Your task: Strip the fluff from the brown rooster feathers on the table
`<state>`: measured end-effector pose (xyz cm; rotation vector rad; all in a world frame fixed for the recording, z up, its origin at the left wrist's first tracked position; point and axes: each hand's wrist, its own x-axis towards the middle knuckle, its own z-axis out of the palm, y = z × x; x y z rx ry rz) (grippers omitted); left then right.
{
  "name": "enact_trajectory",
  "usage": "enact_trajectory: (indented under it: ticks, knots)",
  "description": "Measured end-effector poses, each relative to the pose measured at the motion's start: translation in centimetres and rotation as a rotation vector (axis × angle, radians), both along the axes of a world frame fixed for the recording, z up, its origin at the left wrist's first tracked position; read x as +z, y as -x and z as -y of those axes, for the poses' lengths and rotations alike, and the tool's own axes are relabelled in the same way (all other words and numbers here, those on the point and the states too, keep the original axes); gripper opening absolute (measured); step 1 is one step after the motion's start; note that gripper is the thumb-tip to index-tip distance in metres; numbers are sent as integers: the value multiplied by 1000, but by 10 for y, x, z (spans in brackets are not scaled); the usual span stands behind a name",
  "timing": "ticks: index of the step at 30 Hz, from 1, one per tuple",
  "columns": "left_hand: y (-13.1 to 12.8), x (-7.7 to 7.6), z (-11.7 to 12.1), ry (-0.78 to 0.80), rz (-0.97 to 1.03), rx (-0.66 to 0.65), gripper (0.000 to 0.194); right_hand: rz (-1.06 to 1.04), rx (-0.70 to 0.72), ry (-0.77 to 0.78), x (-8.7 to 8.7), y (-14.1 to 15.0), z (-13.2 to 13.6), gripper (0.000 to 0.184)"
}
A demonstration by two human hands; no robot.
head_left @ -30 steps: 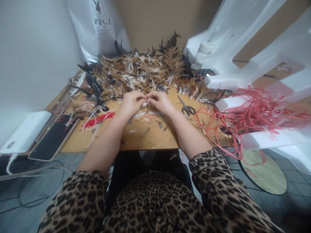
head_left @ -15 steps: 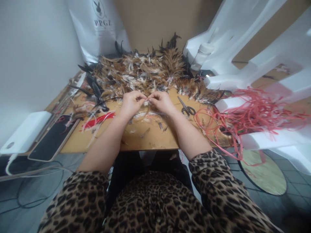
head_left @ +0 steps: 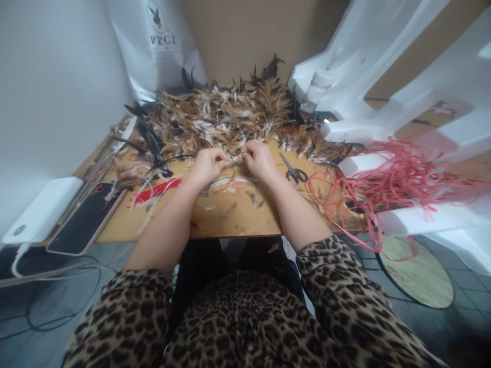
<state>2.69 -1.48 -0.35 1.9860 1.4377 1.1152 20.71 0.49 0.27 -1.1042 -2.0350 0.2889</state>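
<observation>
My left hand (head_left: pixel 207 164) and my right hand (head_left: pixel 259 158) meet over the middle of a wooden board (head_left: pixel 230 217). Both are closed in a pinch on a small pale feather bundle (head_left: pixel 235 159) held between their fingertips. Just beyond the hands lies a big heap of brown, white and black feathers (head_left: pixel 222 117). Loose feather scraps lie on the board under my wrists.
Black scissors (head_left: pixel 293 171) lie right of my right hand. A tangle of red strips (head_left: pixel 383 184) spreads at the right over white plastic furniture (head_left: pixel 422 122). A red strip (head_left: pixel 153 190), a phone (head_left: pixel 86 217) and a white power bank (head_left: pixel 40 209) lie at the left. A white bag (head_left: pixel 153 46) stands behind.
My right hand has shifted slightly up and away from the left, stretching the small bundle between them. The view has tilted a little.
</observation>
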Motion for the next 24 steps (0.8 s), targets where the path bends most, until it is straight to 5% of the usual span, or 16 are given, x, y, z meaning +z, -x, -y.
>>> enact_trajectory:
  ticks: [10,17,24]
  knots:
    - [0,-7,-4,104,108,-44,10,-10,11,-1,0,-1,1,13]
    - [-7,1,2,462,645,-106,29,0,24,-77,2,3,5,14]
    - [-15,-1,3,426,701,-27,39,-94,37,-116,-7,16,8,13]
